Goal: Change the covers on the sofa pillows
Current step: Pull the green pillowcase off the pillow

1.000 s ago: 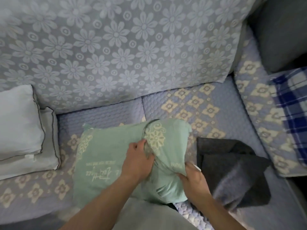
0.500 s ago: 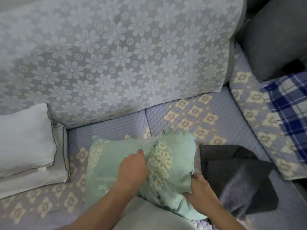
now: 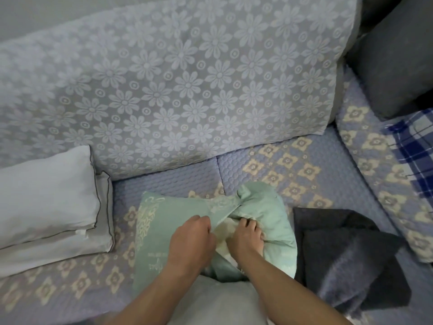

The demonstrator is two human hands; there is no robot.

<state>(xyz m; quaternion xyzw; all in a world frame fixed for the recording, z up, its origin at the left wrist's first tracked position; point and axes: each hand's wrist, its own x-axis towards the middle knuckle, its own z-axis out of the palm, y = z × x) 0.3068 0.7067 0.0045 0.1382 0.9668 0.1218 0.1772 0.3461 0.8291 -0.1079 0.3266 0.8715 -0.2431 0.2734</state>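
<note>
Green pillow (image 3: 161, 233) low in the centre of the frame, flat on the quilted sofa seat (image 3: 293, 165). Left hand (image 3: 191, 240) clenched on the edge of the green cover at its opening, pinching the fabric. Right hand (image 3: 246, 238) just beside it, fingers (image 3: 244, 222) curled into the opening and gripping the pale inner cushion (image 3: 223, 231). Dark grey cloth (image 3: 346, 254) crumpled at lower right, touching the pillow's right side. Two white pillows (image 3: 46, 198) stacked at the left edge. Floral backrest cover (image 3: 175, 90) across the upper frame. Blue plaid fabric (image 3: 414, 146) at the right edge.
</note>
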